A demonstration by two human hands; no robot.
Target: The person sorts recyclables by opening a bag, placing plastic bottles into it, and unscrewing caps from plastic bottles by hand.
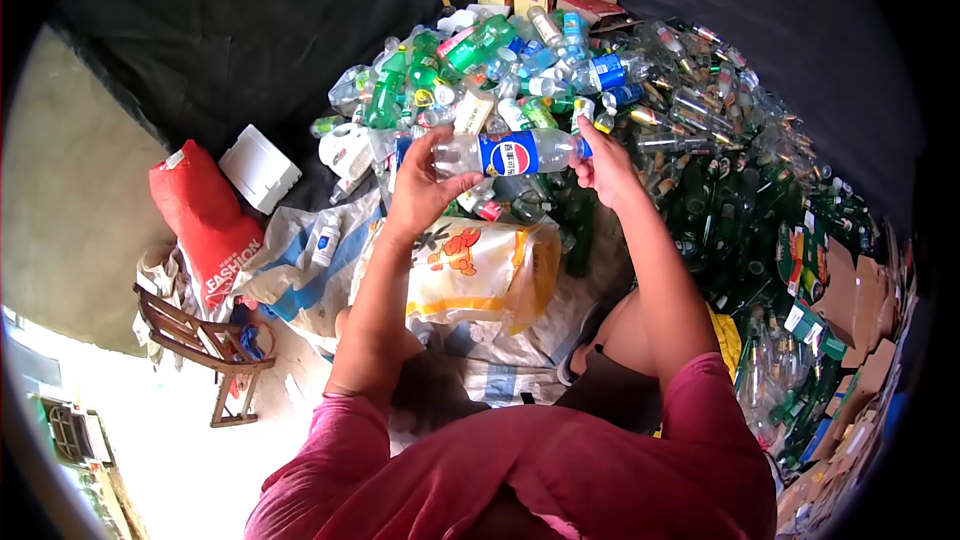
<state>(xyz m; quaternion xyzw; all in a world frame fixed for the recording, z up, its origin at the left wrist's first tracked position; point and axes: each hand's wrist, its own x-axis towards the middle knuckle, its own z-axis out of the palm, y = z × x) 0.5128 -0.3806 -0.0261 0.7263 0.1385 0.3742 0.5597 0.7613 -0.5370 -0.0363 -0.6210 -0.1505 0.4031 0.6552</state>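
Between my two hands lies a clear plastic soda bottle [548, 152] with a blue label, held sideways in front of the pile. My left hand [425, 183] wraps its thumb and fingers round the bottle's left end. My right hand [604, 168] is closed at the other end, round the neck, where a bit of blue cap shows. Just below the bottle is a white and yellow printed sack [480, 275], lying across striped sheeting near my legs.
Beyond my hands rises a heap of plastic bottles [485, 45]. Many glass bottles [700, 200] spread to the right, with flattened cardboard [855, 290] along the edge. On the left are a red bag [205, 205], a white foam box [260, 168] and a wooden chair [200, 335].
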